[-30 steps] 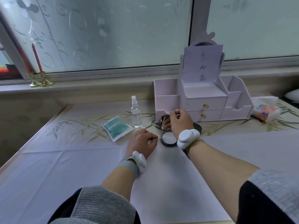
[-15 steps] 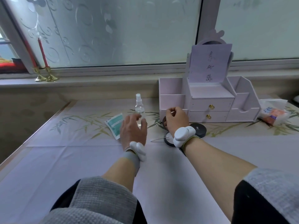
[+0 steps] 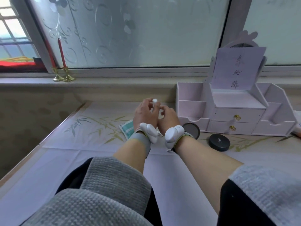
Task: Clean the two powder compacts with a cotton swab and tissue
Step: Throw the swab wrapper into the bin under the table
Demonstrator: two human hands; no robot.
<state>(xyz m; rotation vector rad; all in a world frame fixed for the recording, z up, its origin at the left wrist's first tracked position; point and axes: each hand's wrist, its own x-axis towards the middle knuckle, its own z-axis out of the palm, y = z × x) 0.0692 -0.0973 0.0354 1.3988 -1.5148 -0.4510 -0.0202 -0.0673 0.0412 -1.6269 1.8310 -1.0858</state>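
My left hand [image 3: 144, 114] and my right hand [image 3: 168, 119] are raised together above the table, both curled around a small clear spray bottle [image 3: 155, 101]. Only its white top shows between my fingers. An open powder compact [image 3: 192, 130] lies just behind my right wrist, its round mirror lid tilted up and its base hidden by the wrist. A second, closed black compact [image 3: 219, 142] sits on the table to its right. A small white tip under my right wrist may be the cotton swab [image 3: 168, 150]. No loose tissue is in view.
A pale pink drawer organiser [image 3: 228, 115] with a paper note stands at the back right. A green-and-white packet [image 3: 127, 128] lies left of my left wrist. Two red candles in brass holders [image 3: 62, 69] stand on the window sill. A tissue pack [image 3: 298, 128] peeks in at the right edge.
My left hand let go of the swab, reached to the spray bottle and lifted it. My right hand left the open compact and joined the left hand on the bottle.
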